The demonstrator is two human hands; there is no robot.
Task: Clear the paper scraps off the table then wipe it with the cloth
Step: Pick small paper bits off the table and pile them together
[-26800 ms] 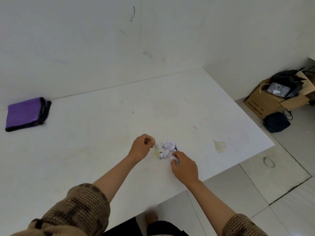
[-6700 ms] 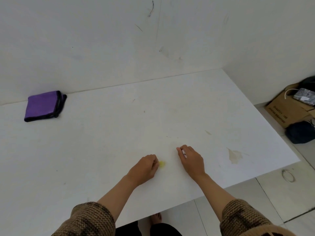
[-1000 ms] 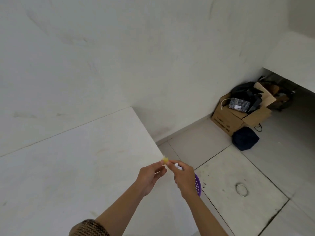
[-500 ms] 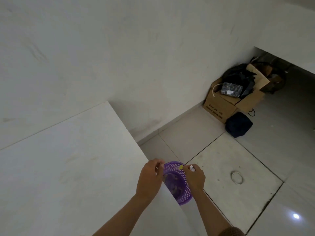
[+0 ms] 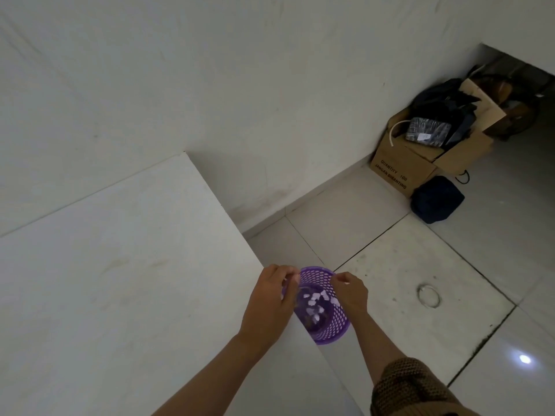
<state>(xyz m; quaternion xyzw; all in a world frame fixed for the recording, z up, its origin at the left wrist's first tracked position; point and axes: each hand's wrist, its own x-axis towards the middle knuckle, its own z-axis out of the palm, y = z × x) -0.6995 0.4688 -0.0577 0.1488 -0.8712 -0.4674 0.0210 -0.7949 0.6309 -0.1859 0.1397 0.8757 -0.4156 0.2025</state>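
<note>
A purple mesh waste basket (image 5: 329,331) stands on the floor just off the white table's (image 5: 120,280) right edge. Several white paper scraps (image 5: 316,301) are dropping inside it. My left hand (image 5: 270,298) hovers over the basket's left rim with fingers loosely curled and nothing visibly held. My right hand (image 5: 351,292) is over the right rim, fingertips parted, no scrap seen in it. The cloth is out of view.
A cardboard box (image 5: 420,163) stuffed with dark items stands by the wall at the far right, with a dark bag (image 5: 437,199) in front of it. A metal ring (image 5: 429,295) is set into the tiled floor.
Both hands have carried the scraps from the table to the basket. In the last half second the white scraps and the yellow bit left my fingers and are falling into the basket.
</note>
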